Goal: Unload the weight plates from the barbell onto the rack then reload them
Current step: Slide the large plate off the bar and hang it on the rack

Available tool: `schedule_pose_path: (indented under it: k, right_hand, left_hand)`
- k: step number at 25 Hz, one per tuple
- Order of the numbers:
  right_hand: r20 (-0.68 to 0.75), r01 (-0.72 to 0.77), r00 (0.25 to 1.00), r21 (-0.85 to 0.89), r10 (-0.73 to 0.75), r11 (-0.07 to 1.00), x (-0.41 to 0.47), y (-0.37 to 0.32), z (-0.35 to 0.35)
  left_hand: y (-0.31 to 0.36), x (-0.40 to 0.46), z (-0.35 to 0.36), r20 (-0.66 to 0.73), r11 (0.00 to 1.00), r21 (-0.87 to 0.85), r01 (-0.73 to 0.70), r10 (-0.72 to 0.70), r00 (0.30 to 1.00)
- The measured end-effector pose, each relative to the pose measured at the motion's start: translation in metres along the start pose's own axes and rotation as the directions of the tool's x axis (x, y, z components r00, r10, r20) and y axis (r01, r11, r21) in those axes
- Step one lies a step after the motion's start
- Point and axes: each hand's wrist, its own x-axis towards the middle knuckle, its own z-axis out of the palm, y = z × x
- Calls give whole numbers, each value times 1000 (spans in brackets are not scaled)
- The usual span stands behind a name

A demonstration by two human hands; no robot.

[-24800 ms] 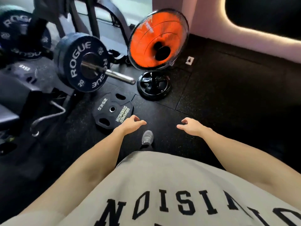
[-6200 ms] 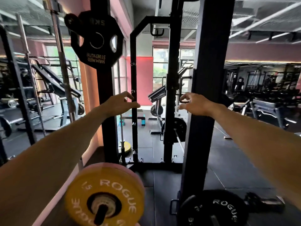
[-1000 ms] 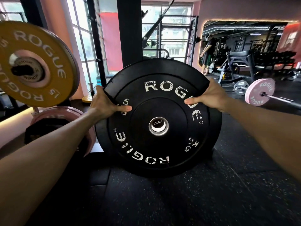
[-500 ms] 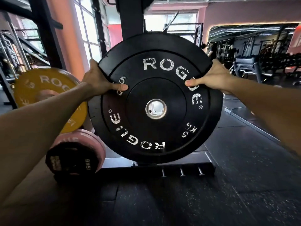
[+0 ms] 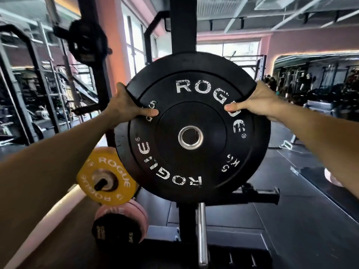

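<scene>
I hold a black Rogue 5 kg bumper plate (image 5: 192, 164) upright in the air, face toward me, in front of the rack's black upright post (image 5: 182, 24). My left hand (image 5: 126, 105) grips its upper left rim, thumb across the face. My right hand (image 5: 254, 101) grips the upper right rim the same way. A bare steel storage peg (image 5: 202, 233) sticks out of the post below the plate. A yellow Rogue plate (image 5: 104, 181) sits on a peg at lower left, with a pink plate (image 5: 134, 212) and a small black plate (image 5: 116, 232) beneath it.
A small black plate (image 5: 85, 41) hangs high on another upright at upper left. A black crossbar (image 5: 258, 197) runs along the rack base. Other gym machines stand at far left and far right. Black rubber floor (image 5: 303, 230) stretches to the right.
I have lifted the black plate higher in front of the post with the same two-handed grip. The view has tilted, and the bare steel peg below the plate has come into sight.
</scene>
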Motion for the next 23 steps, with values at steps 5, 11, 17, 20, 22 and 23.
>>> schedule_pose_path:
  k: [5,11,17,20,22,23]
  right_hand:
    - [5,18,1000,-3,-18,1000,29,-72,18]
    - [15,48,999,19,-48,999,26,-138,111]
    - [7,55,998,44,-55,998,13,-218,231]
    - [8,25,1000,26,-25,999,13,-259,285]
    - [0,30,1000,37,-30,999,17,-277,315]
    - [-6,33,999,39,-33,999,20,-285,329]
  left_hand:
    - [-1,27,-75,-53,1000,21,-7,8,999]
    - [-77,43,-164,-28,1000,10,1,-1,1000]
    - [-183,66,-267,-18,1000,16,4,-4,1000]
    - [-227,80,-318,-4,999,35,0,0,1000]
    - [-249,93,-343,16,999,28,-16,15,1000]
    - [-259,101,-354,18,999,29,-14,14,1000]
